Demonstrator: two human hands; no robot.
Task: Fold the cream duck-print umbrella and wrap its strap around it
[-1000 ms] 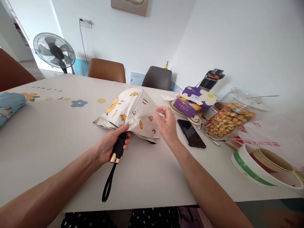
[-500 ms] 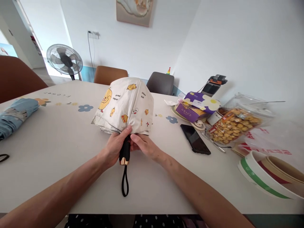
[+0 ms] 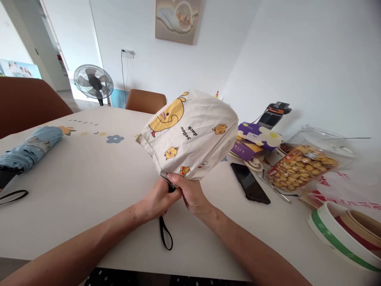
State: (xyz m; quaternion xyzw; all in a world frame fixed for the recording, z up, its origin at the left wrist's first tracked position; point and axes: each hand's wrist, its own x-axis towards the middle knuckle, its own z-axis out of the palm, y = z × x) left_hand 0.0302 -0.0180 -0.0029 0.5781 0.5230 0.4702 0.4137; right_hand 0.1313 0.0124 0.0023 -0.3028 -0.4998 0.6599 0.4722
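Observation:
A cream folding umbrella (image 3: 190, 133) printed with yellow ducks is held up above the white table (image 3: 89, 186), its canopy loose and puffed out. My left hand (image 3: 156, 198) is closed round the black handle, which is almost hidden between both hands. My right hand (image 3: 192, 192) is closed too, gripping the handle and the lower edge of the canopy from the right. The black wrist strap (image 3: 166, 236) dangles below my hands down to the table.
A folded blue umbrella (image 3: 28, 151) lies at the table's left edge. A black phone (image 3: 250, 182), a purple box (image 3: 253, 141), a snack container (image 3: 300, 165) and stacked tape rolls (image 3: 345, 226) sit on the right. Brown chairs and a fan (image 3: 93, 81) stand behind.
The umbrella has been lifted off the table and tipped upward and to the right. My right hand came from the canopy's side down to the handle and now grips there beside the left.

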